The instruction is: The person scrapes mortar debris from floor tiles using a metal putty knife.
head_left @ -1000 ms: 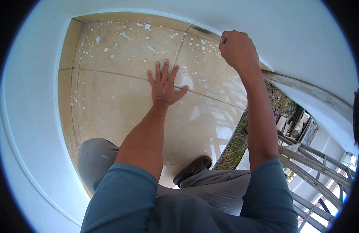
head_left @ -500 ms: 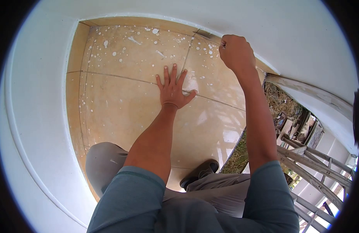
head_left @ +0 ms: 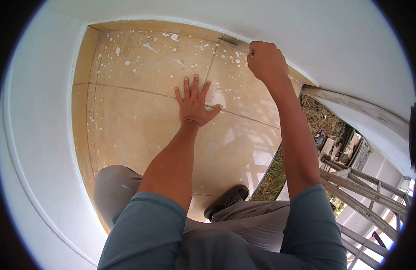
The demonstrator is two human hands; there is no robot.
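My left hand (head_left: 195, 104) lies flat with fingers spread on the beige tiled floor (head_left: 131, 121), over a grout line near where the tiles meet. Closed in a fist, my right hand (head_left: 267, 62) grips a scraper (head_left: 235, 45); its handle is hidden inside the fingers. The thin, flat grey blade points left and lies along the tile skirting (head_left: 181, 28) at the foot of the white wall (head_left: 262, 20). White paint spots (head_left: 174, 37) dot the floor around the blade and beyond my left hand.
Another white wall (head_left: 41, 135) rises close on the left. Past the floor's right edge are dry grass (head_left: 322, 114) and piled scraps. A wooden ladder (head_left: 365, 191) stands at the lower right. My bent knee (head_left: 115, 189) and a dark shoe (head_left: 226, 200) are below.
The whole view has shifted slightly, so the floor appears a little farther left. My right hand and the scraper have slid slightly left along the skirting. My left hand stays planted.
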